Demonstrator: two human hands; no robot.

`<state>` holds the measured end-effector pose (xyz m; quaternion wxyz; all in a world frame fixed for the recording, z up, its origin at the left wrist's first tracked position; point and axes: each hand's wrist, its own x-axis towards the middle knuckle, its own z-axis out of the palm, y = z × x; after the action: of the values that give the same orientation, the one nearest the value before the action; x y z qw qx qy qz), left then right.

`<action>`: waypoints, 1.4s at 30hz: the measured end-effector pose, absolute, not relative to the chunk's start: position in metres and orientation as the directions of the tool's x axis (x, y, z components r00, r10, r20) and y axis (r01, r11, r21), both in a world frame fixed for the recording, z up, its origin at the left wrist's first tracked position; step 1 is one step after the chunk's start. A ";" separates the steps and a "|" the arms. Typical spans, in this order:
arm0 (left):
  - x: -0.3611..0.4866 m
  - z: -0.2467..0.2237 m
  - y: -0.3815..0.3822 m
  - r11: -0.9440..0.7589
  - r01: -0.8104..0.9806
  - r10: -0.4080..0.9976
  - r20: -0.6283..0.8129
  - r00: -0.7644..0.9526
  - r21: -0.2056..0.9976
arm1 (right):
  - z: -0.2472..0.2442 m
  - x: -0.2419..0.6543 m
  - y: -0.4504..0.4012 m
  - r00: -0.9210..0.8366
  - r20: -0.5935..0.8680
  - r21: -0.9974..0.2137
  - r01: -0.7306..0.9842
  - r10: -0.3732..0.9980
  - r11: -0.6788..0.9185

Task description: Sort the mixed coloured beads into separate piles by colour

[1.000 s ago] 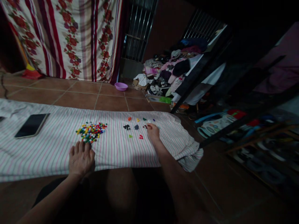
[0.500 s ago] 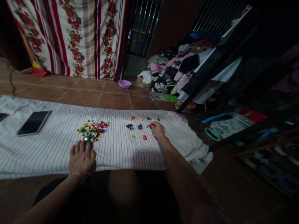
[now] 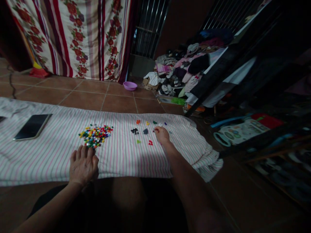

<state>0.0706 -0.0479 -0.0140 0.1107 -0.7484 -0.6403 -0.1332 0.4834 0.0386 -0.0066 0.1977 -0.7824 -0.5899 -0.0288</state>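
A heap of small multicoloured plastic bricks (image 3: 95, 136) lies on a striped white and pink cloth (image 3: 126, 158). My left hand (image 3: 83, 165) rests flat on the cloth, its fingers apart and their tips touching the near edge of the heap. To the right are small separate groups of pieces, including dark ones (image 3: 134, 131) and red ones (image 3: 150, 142). My right hand (image 3: 162, 136) rests among them, fingertips beside some dark red pieces (image 3: 155, 130). Nothing shows clearly between its fingers. A black smartphone (image 3: 32, 127) lies face up on the cloth at the left.
The cloth ends at a brown tiled floor (image 3: 82, 100). Beyond it stand a pink plastic bowl (image 3: 130, 86), a heap of clothes (image 3: 177, 71) and a floral curtain (image 3: 80, 38). A dark metal frame (image 3: 218, 74) and a toy mat (image 3: 240, 129) are at the right.
The view has tilted slightly, so the scene sits a little higher and further right than a second ago. My right hand has shifted slightly among the small pieces; my left hand stays at the heap.
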 end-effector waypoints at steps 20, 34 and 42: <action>0.071 -0.013 -0.048 -0.162 0.987 0.929 0.338 0.152 0.002 | -0.019 0.484 0.044 0.188 0.327 -0.327 0.942 0.926 -0.076; 0.072 -0.005 -0.049 -0.167 0.986 0.939 0.301 0.166 -0.023 | 0.007 0.504 0.014 0.391 0.193 -0.388 0.873 0.900 -0.296; 0.072 -0.007 -0.049 -0.160 0.987 0.936 0.312 0.161 -0.030 | 0.004 0.496 0.022 0.394 0.142 -0.346 0.879 0.908 -0.328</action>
<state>0.0719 -0.0491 -0.0068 0.1135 -0.7534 -0.6381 -0.1106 0.4963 0.0224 0.0037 0.1865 -0.8138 -0.5490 0.0386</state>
